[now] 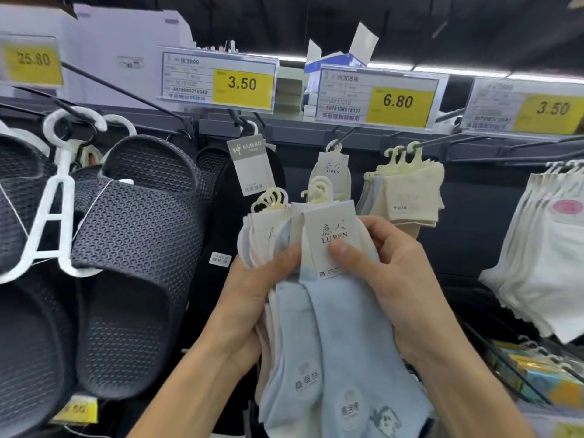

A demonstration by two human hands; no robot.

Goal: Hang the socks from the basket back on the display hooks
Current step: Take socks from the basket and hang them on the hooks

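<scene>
Head view: left hand (252, 298) and right hand (392, 279) both grip the socks (331, 327) (a fanned bundle) between them.

Below the 6.80 price tag (377, 98), the bundle of socks (335, 336) is running off the bottom edge, which is cutting away its toe ends. The socks are hiding the fingers of the left hand (249, 297), all but the thumb, and the fingertips of the right hand (398, 279) are disappearing behind the bundle. Far left of that tag, the 25.80 tag (31, 61) is blurring and the left edge is cutting off the dark slippers (132, 248). Far right of it, the right edge is clipping a blurred 3.50 tag (531, 109) and the white socks (543, 257) beneath. The fine print on the 6.80 price tag is proving too small to read.
</scene>
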